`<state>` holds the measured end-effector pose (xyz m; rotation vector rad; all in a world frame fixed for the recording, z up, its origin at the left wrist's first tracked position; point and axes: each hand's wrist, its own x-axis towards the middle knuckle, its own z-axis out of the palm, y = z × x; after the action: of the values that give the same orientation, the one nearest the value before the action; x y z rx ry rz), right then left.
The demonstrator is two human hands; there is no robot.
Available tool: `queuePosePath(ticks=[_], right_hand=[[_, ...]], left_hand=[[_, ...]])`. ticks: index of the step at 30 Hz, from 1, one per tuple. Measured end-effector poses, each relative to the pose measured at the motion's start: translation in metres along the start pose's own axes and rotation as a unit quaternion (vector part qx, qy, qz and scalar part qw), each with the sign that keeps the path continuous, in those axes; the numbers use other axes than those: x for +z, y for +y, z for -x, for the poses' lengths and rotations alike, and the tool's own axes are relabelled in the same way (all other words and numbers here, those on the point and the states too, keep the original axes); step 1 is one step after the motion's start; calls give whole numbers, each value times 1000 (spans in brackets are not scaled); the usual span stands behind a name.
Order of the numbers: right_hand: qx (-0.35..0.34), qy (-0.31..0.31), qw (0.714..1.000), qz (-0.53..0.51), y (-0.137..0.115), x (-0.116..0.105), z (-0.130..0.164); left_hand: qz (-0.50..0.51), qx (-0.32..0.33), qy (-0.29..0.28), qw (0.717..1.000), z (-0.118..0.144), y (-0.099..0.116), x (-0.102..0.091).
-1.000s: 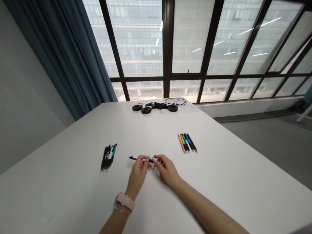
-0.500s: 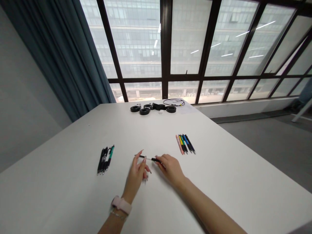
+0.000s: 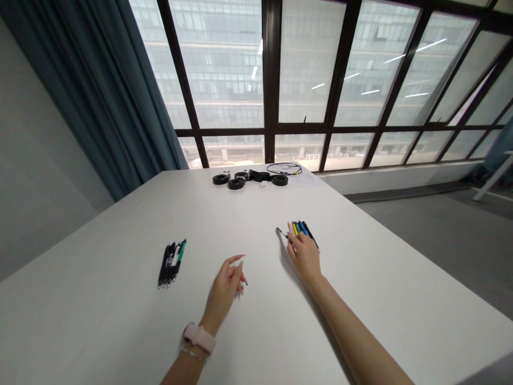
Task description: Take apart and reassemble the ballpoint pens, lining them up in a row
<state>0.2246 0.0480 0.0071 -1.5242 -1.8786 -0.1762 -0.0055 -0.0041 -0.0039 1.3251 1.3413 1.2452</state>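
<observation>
My right hand (image 3: 305, 255) rests at the near end of a row of coloured pens (image 3: 301, 227) on the white table (image 3: 372, 283). It is closed on a black pen (image 3: 279, 232) whose tip pokes out to the left of the row. My left hand (image 3: 226, 283) hovers low over the table middle, fingers loosely curled and index finger raised. A thin grey pen part (image 3: 245, 281) sticks out from under its fingers. A pink watch sits on that wrist. A second bunch of black pens with a green one (image 3: 172, 262) lies to the left.
At the table's far edge lie several black rings (image 3: 236, 182) and a coiled cable (image 3: 284, 168). Behind them is a large window with dark frames. A blue curtain (image 3: 100, 96) hangs at the left. Grey floor lies to the right.
The two hands have separated. My right hand has carried the black pen up and to the right, onto the coloured pens. My left hand has stayed near the table middle.
</observation>
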Motion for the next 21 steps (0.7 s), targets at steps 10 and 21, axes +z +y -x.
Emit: queuePosePath(ticks=[10, 21], right_hand=[[2, -55, 994, 93, 7, 11, 2], [8, -71, 992, 108, 8, 13, 4]], left_hand=[[-9, -6, 11, 1000, 1, 3, -2], [-4, -8, 3, 1000, 0, 2, -1]])
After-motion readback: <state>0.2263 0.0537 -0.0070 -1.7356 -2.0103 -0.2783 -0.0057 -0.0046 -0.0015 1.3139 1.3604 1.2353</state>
